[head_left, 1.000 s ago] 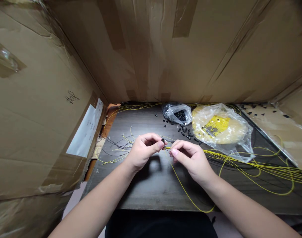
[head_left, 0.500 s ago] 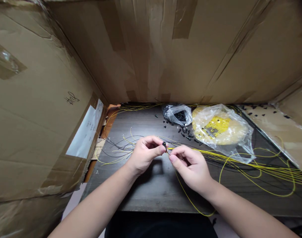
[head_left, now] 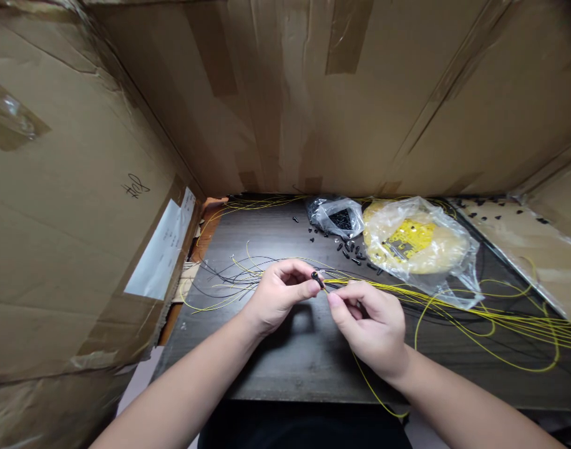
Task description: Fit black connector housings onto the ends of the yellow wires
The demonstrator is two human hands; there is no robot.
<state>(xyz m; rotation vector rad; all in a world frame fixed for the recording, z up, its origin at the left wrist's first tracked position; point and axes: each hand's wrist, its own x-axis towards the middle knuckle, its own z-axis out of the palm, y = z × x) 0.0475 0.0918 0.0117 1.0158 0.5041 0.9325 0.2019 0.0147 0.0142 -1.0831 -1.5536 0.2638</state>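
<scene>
My left hand pinches a small black sleeve-like plastic piece between thumb and forefinger, tilted with its round end up and to the left. From its lower end runs a thin yellow wire. Close by on the right, my right hand is closed on that wire, which hangs below it in a loop past the table edge. Behind both hands lies a bundle of yellow and black wires; its loose ends fan out to the left.
A clear bag of black pieces stands at the back, with several loose black pieces before it. Right of it lies a bag of yellow parts. Cardboard walls enclose the dark table at the back and sides.
The right hand has moved right and slightly down, away from the left, with the wire. The black piece has turned and now shows more fully at the left fingertips.
</scene>
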